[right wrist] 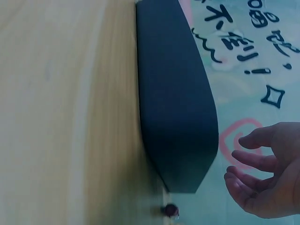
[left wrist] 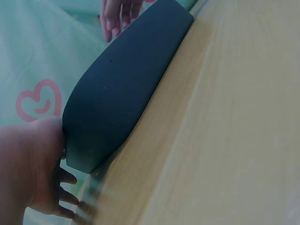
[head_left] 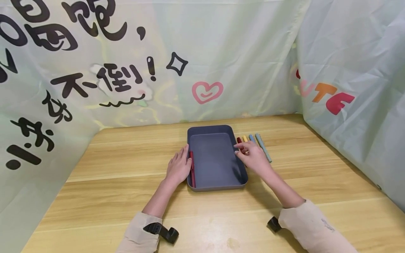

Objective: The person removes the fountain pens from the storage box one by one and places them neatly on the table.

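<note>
A dark grey-blue rectangular tray (head_left: 210,158) lies on the table. Along its inner left side lies a dark red pen (head_left: 192,170). My left hand (head_left: 179,165) holds the tray's left wall, thumb over the rim and fingers along the outside. Above the right rim hovers my right hand (head_left: 254,158), its fingers loosely bent with a gap to the thumb and nothing between them. Beside the tray, partly under that hand, lie another dark red pen (head_left: 239,140), a yellow pen (head_left: 245,138), a blue pen (head_left: 251,137) and a grey-green pen (head_left: 263,147).
The wooden table (head_left: 126,165) extends on both sides of the tray. A printed cloth (head_left: 246,63) with lettering and a pink heart hangs behind, and more cloth (head_left: 357,70) borders the right side. Black straps (head_left: 161,232) sit at the cuffs.
</note>
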`<state>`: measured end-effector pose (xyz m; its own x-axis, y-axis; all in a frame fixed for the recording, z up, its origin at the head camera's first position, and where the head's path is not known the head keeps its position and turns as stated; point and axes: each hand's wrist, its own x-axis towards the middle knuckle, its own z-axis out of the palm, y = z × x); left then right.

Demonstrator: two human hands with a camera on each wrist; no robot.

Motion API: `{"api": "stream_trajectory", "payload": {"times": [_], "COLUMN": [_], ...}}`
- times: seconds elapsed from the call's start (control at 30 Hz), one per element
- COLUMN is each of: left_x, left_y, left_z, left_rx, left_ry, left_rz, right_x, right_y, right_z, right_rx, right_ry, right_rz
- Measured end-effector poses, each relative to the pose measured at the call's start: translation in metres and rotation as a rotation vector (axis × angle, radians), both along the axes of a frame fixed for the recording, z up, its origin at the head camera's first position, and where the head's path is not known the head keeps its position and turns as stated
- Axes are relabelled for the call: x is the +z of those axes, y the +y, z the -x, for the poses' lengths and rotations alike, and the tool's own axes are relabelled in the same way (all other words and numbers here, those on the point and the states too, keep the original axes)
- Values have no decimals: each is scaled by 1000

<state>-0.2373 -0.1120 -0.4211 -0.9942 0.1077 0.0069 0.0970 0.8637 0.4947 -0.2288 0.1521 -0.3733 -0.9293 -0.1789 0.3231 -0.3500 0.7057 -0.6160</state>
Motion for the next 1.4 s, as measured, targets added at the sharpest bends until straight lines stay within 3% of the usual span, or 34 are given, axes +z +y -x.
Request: {"api": "stream_trajectory", "payload": {"times": [0.8,1.4], "left_x": [-2,-2], "left_y": [0,-1], "left_z": [0,4], "left_rx": [6,5], "left_ry": [-2,-8], "left_rz": [-4,10], "right_x": [-7,-28], "right_y": [-77,-105], "right_z": [-16,-16], "right_rx": [194,336], "right_ry": [-90,-164], "right_rz": [-27,-84]}}
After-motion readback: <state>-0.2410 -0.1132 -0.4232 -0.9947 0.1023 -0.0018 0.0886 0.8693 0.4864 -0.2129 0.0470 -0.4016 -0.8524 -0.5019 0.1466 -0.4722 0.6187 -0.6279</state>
